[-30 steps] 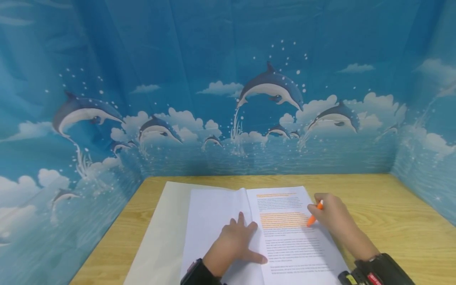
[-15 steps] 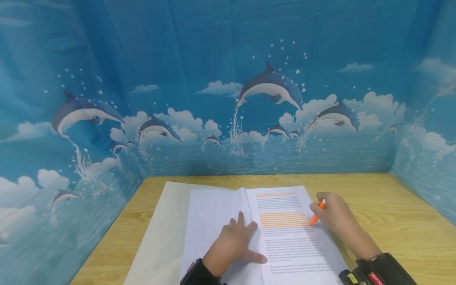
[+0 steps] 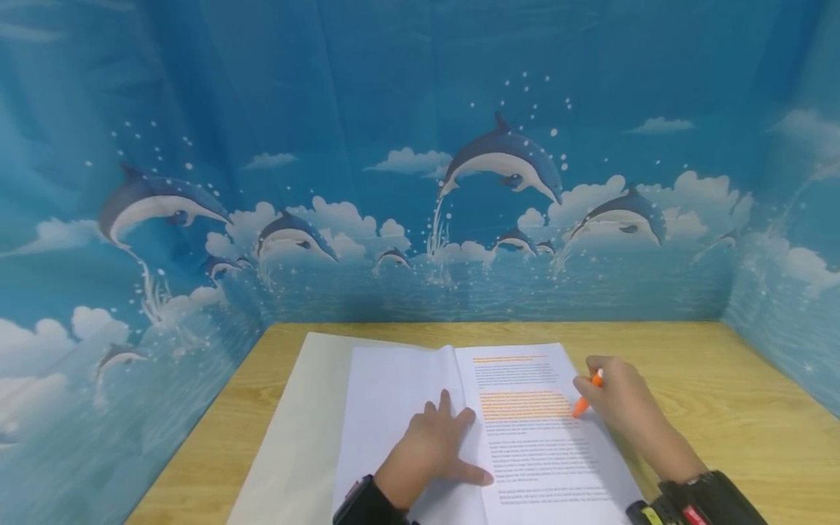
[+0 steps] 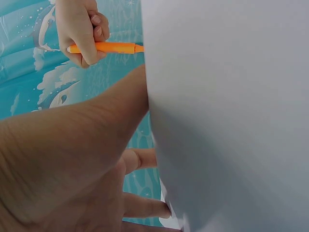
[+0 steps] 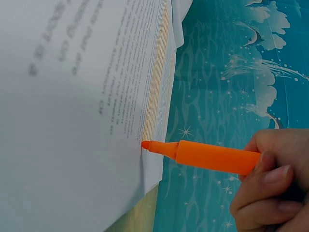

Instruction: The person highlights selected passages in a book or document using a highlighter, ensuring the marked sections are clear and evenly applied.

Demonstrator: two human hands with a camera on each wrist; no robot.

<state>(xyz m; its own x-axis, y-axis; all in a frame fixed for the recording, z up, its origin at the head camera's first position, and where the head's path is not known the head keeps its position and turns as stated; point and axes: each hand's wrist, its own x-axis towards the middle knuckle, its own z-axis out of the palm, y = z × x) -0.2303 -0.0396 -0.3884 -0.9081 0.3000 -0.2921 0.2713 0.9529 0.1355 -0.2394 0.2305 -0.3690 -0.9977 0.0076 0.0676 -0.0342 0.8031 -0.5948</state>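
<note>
An open book (image 3: 538,459) lies on the table, its right page printed with text. Orange highlighting marks a line near the top and a block of lines below it. My right hand (image 3: 620,394) grips an orange highlighter (image 3: 583,402), its tip right at the end of the highlighted block by the page's right margin. In the right wrist view the highlighter (image 5: 217,157) slants from curled fingers to the text. My left hand (image 3: 426,448) rests with spread fingers on the blank left page near the fold, thumb reaching onto the right page's inner edge.
The book's pale cover (image 3: 289,437) spreads out left beneath the pages. Wood-grain table (image 3: 741,386) extends on both sides. A blue dolphin-print curtain (image 3: 394,146) rises behind the table and along its sides. Dark cuffs with straps (image 3: 705,499) cover the wrists.
The right hand and highlighter have slid slightly right along the text line to its end. The left hand stays in place on the page.
</note>
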